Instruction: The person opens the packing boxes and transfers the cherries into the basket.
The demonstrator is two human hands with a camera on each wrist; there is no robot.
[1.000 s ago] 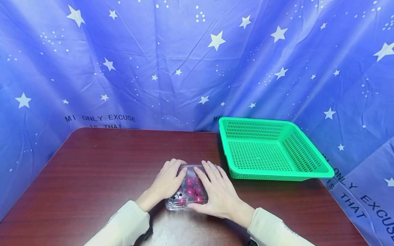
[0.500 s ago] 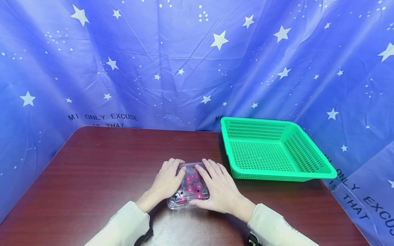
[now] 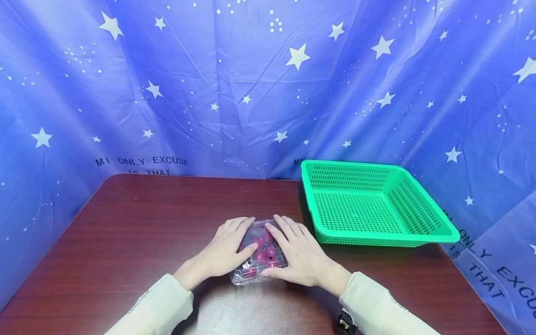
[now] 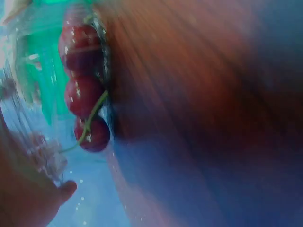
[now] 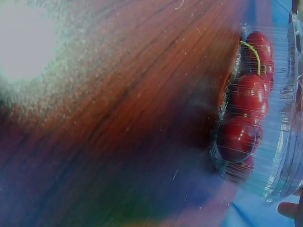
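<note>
A clear plastic box (image 3: 247, 278) of cherries (image 5: 248, 92) is held on a reddish-brown table (image 3: 146, 232), well in from the far edge and roughly midway between the side edges. The box's left side is grasped by the left hand (image 3: 224, 249), its fingers reached to the far rim and its thumb laid on the lid (image 3: 261, 229). The right side is gripped by the right hand (image 3: 303, 253), with fingers stretched over the lid toward the far rim and thumb set at the near edge. By such a two-sided hold, a light package is presumably kept from sliding or twisting, and both thumbs are left near the lid. Whether the lid is latched cannot be told. In the right wrist view, a green stem (image 5: 257, 56) is caught among the fruit by the ridged wall. A green basket (image 3: 356, 214) is set at the far right corner, its rim apparently jutted past the right edge; it is perhaps placed there so that working room is left around the hands. The far edge is backed by a starred blue cloth (image 3: 251, 60).
</note>
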